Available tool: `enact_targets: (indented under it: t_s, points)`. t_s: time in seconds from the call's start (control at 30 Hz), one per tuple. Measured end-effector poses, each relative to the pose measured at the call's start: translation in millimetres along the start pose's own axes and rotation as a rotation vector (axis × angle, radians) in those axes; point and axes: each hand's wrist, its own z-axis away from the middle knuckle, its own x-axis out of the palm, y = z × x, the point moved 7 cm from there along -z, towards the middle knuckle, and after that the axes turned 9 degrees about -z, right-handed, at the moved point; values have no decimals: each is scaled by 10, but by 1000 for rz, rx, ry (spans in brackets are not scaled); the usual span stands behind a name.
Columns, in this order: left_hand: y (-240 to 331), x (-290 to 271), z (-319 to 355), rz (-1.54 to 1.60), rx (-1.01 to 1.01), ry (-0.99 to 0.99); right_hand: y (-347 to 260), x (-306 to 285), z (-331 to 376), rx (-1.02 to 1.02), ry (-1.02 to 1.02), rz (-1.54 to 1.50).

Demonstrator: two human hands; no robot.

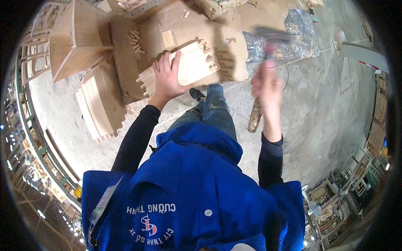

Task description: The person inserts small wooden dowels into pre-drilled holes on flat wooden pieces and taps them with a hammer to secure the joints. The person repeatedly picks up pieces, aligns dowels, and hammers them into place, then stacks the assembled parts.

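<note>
My left hand (168,79) lies on a row of pale wooden slats (199,66), its fingers spread over the near left part. Short round pegs stick out at the slats' ends. The slats lie side by side on a brown cardboard-covered work surface (153,23). To the right, my right hand (268,85) is closed around the handle of a hammer (254,116), raised and apart from the slats. Motion smears the hammer's dark head and part of that hand. Several loose wooden dowels (135,40) and a small flat wood block (168,39) lie beyond my left hand.
At left stand a large wooden box-like piece (86,39) and a stack of pale boards (98,106). A rough block (217,7) sits at the far edge. Grey concrete floor (322,108) extends right; a pale machine arm (364,55) juts in there.
</note>
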Motion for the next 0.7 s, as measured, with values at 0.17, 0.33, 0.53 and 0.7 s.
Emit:
enact_targets:
  t_s: [0.17,0.33,0.53,0.7]
  points:
    - [43,-47,2,7,30,-12,413,-72,-27,-508,261,-21]
    - [7,-26,58,18,6,-46,885,328,-148,-85,-181,471]
    - [8,-39,50,28,11,3,-248,-84,4,-218,124,-200]
    - [38,-11,68,5,-1,-52,1206,432,21,-400,-145,538]
